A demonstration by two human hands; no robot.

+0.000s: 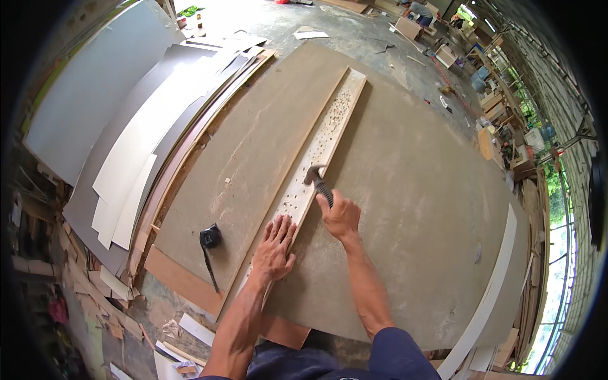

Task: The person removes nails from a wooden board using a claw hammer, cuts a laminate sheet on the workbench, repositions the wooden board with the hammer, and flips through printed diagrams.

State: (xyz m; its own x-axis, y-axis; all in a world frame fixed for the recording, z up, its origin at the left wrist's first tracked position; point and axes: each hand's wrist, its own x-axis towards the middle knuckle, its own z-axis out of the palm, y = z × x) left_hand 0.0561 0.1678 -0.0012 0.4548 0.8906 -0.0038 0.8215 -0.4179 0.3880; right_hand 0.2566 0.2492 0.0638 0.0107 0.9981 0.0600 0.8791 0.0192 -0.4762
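Observation:
A long, narrow white panel with raised wooden edges (pixel 304 166) lies lengthwise on the large brownish work surface (pixel 405 190). Many small dark spots or holes dot its face, densest toward the far end. My left hand (pixel 273 250) rests flat on the panel's near part, fingers stretched out. Wrapped round the dark handle of a claw hammer (pixel 315 176) is my right hand (pixel 342 216), just right of the panel. The hammer's head is over the panel; whether it touches cannot be made out. Left of the panel sits a black tape measure (pixel 210 236) with its strap trailing toward me.
Stacked white and grey sheets (pixel 136 139) line the left side. A white strip (pixel 491 285) lies along the right edge. Wood scraps (pixel 114 310) litter the lower left floor. Another person (pixel 419 11) bends over boxes in the far background.

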